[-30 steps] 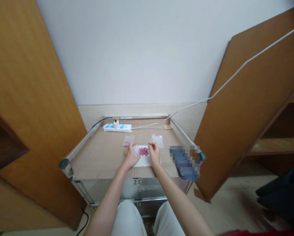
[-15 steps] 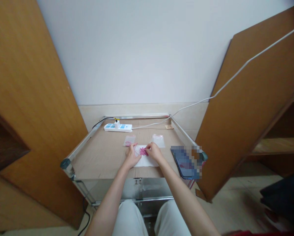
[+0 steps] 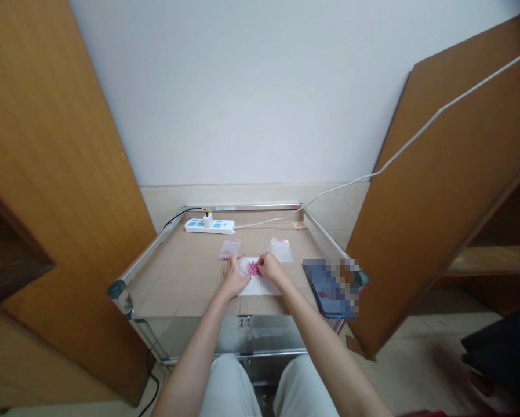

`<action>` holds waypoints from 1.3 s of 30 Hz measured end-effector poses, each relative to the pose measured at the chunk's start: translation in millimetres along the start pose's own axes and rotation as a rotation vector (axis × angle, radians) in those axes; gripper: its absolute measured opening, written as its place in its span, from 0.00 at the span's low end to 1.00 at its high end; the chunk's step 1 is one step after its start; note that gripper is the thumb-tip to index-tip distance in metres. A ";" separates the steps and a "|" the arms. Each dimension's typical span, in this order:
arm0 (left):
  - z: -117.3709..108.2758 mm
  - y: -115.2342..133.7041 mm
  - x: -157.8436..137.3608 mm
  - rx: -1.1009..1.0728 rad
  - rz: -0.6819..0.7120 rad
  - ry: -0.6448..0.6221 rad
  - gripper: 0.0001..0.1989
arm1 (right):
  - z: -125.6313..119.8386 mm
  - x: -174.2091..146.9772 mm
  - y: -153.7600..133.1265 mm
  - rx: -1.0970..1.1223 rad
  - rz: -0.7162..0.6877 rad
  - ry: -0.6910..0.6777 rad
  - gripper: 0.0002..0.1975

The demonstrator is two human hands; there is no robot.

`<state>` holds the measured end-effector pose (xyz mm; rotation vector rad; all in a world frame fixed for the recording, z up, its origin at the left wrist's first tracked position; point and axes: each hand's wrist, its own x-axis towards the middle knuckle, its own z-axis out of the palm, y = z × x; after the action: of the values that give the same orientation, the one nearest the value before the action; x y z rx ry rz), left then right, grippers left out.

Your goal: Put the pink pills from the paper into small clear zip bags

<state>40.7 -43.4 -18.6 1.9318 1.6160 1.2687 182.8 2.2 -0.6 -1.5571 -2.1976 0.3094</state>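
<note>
Small pink beads (image 3: pixel 253 268) lie clustered on a white sheet (image 3: pixel 262 287) between my two hands. My left hand (image 3: pixel 235 278) rests at the sheet's left side, thumb and fingers apart around the left of the beads. A thin pinkish line (image 3: pixel 241 266), perhaps a string, curves beside its fingers. At the right edge of the beads, my right hand (image 3: pixel 271 268) is closed in a pinch; what sits between its fingertips is too small to make out. Behind my left hand lies a clear bag (image 3: pixel 229 248) with pink beads in it. Another clear bag (image 3: pixel 280 249) lies behind my right hand.
A white power strip (image 3: pixel 210 226) with a plug stands at the back left, its white cable (image 3: pixel 338 185) running up to the right. A dark phone or tablet (image 3: pixel 327 289), partly blurred, lies at the right. Metal rails (image 3: pixel 155 246) edge the cardboard-covered table (image 3: pixel 168 284).
My right hand has shifted very slightly over the right edge of the beads. My left hand keeps its place. The view has tilted a little.
</note>
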 end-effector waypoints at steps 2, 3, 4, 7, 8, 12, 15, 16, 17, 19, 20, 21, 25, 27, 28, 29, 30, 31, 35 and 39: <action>-0.7 1.0 0.0 0.016 -0.003 -0.008 0.27 | 1.4 1.9 0.4 -0.008 0.016 -0.013 0.09; -0.9 1.4 0.0 0.021 -0.006 -0.009 0.27 | 1.9 2.7 0.6 -0.011 0.021 -0.015 0.09; -1.0 1.7 0.0 0.024 -0.010 -0.009 0.27 | 2.2 3.3 0.9 -0.014 0.022 -0.012 0.09; -1.1 1.8 0.1 0.025 -0.011 -0.007 0.27 | 0.6 3.5 1.4 -0.011 0.022 0.017 0.09; -1.0 1.6 0.2 0.025 -0.009 -0.008 0.27 | -1.1 3.1 1.2 -0.004 0.027 0.028 0.09; -0.6 0.1 0.5 0.031 0.001 -0.010 0.27 | -12.7 0.2 -3.5 0.057 0.043 0.064 0.08; -0.3 -0.9 0.7 0.021 -0.004 -0.007 0.27 | -21.5 -1.7 -11.4 0.150 0.019 0.084 0.06; -0.2 -1.2 0.8 0.013 -0.010 -0.007 0.27 | -23.5 -2.2 -14.7 0.188 -0.001 0.071 0.06; 0.0 -1.4 1.0 0.002 -0.016 -0.006 0.27 | -25.1 -2.6 -18.0 0.224 -0.023 0.055 0.06; 0.3 -1.8 1.2 -0.019 -0.015 -0.006 0.27 | -26.8 -3.2 -24.7 0.282 -0.066 0.024 0.06; 0.5 -2.0 1.3 -0.024 -0.010 -0.005 0.27 | -27.0 -3.5 -27.7 0.301 -0.085 0.010 0.06; 0.7 -2.2 1.4 -0.025 -0.006 -0.002 0.27 | -27.0 -3.8 -30.2 0.311 -0.100 -0.006 0.06; 1.3 -2.6 1.2 -0.020 -0.004 -0.001 0.27 | -24.6 -4.9 -35.3 0.308 -0.130 -0.089 0.06; 1.4 -2.2 1.0 -0.022 0.004 -0.003 0.27 | -23.2 -5.0 -35.3 0.301 -0.149 -0.110 0.06; 1.3 -2.1 0.9 -0.022 0.007 -0.004 0.27 | -23.0 -5.0 -34.9 0.299 -0.161 -0.118 0.07; 1.3 -1.9 1.0 -0.025 0.005 -0.004 0.27 | -23.1 -5.0 -34.3 0.297 -0.168 -0.123 0.07; 1.3 -1.9 1.1 -0.030 0.002 -0.006 0.27 | -23.7 -5.0 -33.7 0.297 -0.171 -0.119 0.08; 1.4 -2.0 1.2 -0.039 -0.001 -0.006 0.27 | -24.8 -4.9 -32.8 0.298 -0.168 -0.104 0.09; 1.5 -3.0 1.8 -0.077 0.010 -0.013 0.26 | -31.9 -6.0 -26.8 0.288 -0.152 -0.017 0.10; 0.9 -2.3 1.5 -0.098 0.000 -0.001 0.27 | -35.8 -9.9 -15.3 0.166 -0.094 0.018 0.08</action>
<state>39.9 -41.0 -20.2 1.8741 1.5236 1.3210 189.4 -14.6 35.3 -1.3591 -2.1631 0.4353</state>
